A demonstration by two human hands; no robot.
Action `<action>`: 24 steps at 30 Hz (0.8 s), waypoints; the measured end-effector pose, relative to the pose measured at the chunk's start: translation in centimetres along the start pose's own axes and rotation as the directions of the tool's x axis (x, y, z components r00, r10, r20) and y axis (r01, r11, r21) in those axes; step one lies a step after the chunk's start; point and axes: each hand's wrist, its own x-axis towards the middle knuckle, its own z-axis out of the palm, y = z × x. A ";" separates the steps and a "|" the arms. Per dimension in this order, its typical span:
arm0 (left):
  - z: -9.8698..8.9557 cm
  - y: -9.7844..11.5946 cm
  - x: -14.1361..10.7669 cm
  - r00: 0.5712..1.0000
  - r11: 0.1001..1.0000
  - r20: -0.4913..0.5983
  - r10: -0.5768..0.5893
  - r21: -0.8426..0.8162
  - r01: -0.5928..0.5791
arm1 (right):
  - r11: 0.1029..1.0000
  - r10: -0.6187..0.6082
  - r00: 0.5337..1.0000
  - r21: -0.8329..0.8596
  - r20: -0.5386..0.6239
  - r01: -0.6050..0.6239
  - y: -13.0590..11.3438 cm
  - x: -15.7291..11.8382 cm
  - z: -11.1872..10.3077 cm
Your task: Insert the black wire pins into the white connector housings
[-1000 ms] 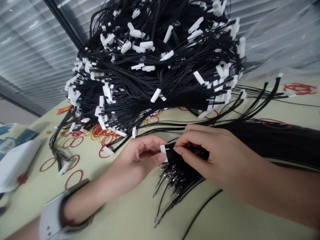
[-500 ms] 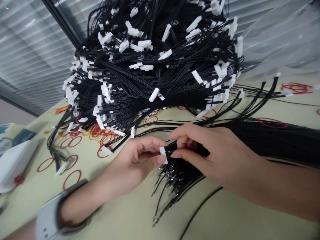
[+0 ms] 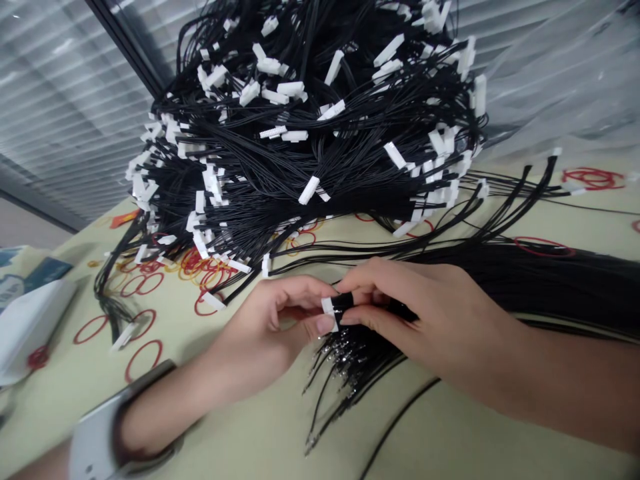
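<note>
My left hand (image 3: 280, 313) pinches a white plastic wire connector (image 3: 329, 313) between thumb and fingertips. My right hand (image 3: 400, 300) grips the black wires (image 3: 345, 301) running into that connector, right beside it. A bundle of black wires (image 3: 550, 280) trails off to the right beneath my right forearm, and its bare crimped metal ends (image 3: 340, 363) fan out below my hands. Behind them rises a large heap of black wire harnesses (image 3: 280, 153) with several white connectors. Part of the held connector is hidden by my fingers.
Red and orange rubber bands (image 3: 200, 267) lie scattered on the pale green tabletop (image 3: 260, 427). A white packet (image 3: 30, 327) sits at the left edge. A pale band (image 3: 95, 433) circles my left wrist. Clear plastic sheeting (image 3: 560, 80) lies behind the heap.
My right fingers have shifted on the wires and now close up against the connector. The held connector has moved slightly down, and the view has drifted a little.
</note>
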 end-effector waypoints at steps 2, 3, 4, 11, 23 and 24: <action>0.0 0.0 -0.1 1.000 1.000 -0.015 -0.006 0.003 0.006 | 1.000 0.017 1.000 0.009 0.000 -0.017 0.0 0.0 0.0; 0.0 0.1 -0.1 1.000 1.000 -0.025 -0.010 0.004 0.010 | 1.000 0.024 1.000 0.020 0.001 -0.024 -0.1 0.0 0.0; 0.0 0.1 -0.1 0.999 1.000 -0.035 -0.012 0.002 0.012 | 0.999 0.034 0.999 0.030 0.001 -0.034 -0.2 0.1 0.0; 0.1 0.2 0.1 0.999 1.000 -0.036 -0.027 -0.003 0.027 | 0.994 0.092 0.995 0.062 0.043 -0.095 -0.6 0.2 -0.2; 0.1 0.1 0.0 1.000 1.000 -0.020 -0.009 -0.010 0.009 | 0.979 0.140 0.987 0.135 0.084 -0.151 -0.5 0.6 -0.6; 0.1 0.1 0.0 1.000 1.000 -0.026 -0.008 -0.007 0.008 | 0.978 0.147 0.986 0.137 0.085 -0.158 -0.5 0.6 -0.6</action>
